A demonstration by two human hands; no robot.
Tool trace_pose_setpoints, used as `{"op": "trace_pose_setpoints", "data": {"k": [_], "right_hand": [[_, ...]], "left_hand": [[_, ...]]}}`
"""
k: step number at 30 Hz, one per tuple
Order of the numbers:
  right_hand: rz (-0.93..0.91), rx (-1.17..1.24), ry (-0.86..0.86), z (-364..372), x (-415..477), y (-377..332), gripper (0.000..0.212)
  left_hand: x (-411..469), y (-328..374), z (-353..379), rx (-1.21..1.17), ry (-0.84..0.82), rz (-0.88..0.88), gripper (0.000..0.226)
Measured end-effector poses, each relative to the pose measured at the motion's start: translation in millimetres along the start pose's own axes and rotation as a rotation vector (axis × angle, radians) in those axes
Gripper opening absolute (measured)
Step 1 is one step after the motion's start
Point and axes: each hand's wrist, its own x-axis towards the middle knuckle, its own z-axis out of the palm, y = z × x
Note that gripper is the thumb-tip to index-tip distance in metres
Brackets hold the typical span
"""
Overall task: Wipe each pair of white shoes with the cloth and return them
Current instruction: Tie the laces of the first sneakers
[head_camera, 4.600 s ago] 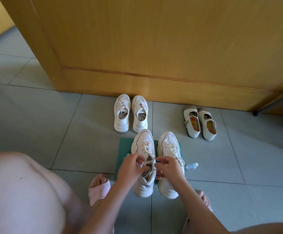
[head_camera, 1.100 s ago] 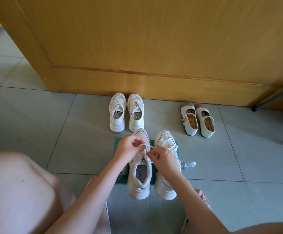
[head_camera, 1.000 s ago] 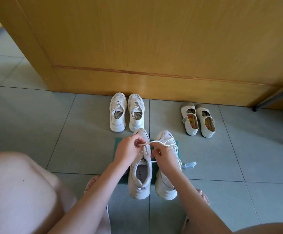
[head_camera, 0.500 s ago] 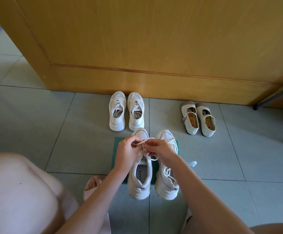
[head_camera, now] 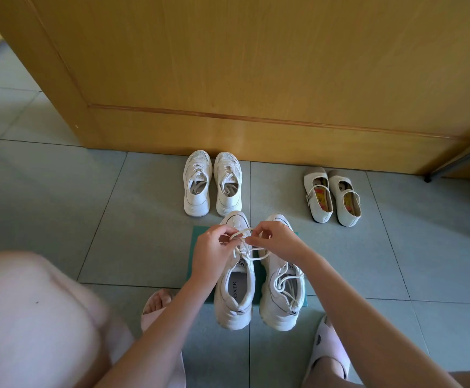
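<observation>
A pair of chunky white sneakers stands side by side on a green cloth [head_camera: 196, 247] on the tiled floor. Over the left sneaker [head_camera: 235, 298], my left hand [head_camera: 213, 253] and my right hand [head_camera: 277, 242] each pinch a loop of its white shoelace [head_camera: 241, 233]. The right sneaker [head_camera: 283, 292] has loose laces lying over its opening. A second pair of white sneakers [head_camera: 213, 184] stands by the wooden door. A pair of white strap shoes [head_camera: 332, 198] stands to the right of them.
The wooden door [head_camera: 256, 65] closes off the far side. My feet in pink slippers [head_camera: 327, 348] sit at both sides of the near sneakers, and my knee [head_camera: 26, 317] fills the lower left. A dark furniture leg [head_camera: 427, 179] stands at the far right.
My hands rose from the shoe's tongue to its laces and have worked them into loops. The small spray bottle seen right of the cloth earlier is now hidden behind my right arm.
</observation>
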Motion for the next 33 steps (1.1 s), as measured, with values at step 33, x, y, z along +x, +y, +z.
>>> {"op": "trace_pose_setpoints", "data": {"k": [33], "right_hand": [[-0.09, -0.216, 0.327, 13.5, -25.2, 6.6, 0.005]], "left_hand": [[1.0, -0.6, -13.7, -0.52, 0.001, -0.493, 0.009]]}}
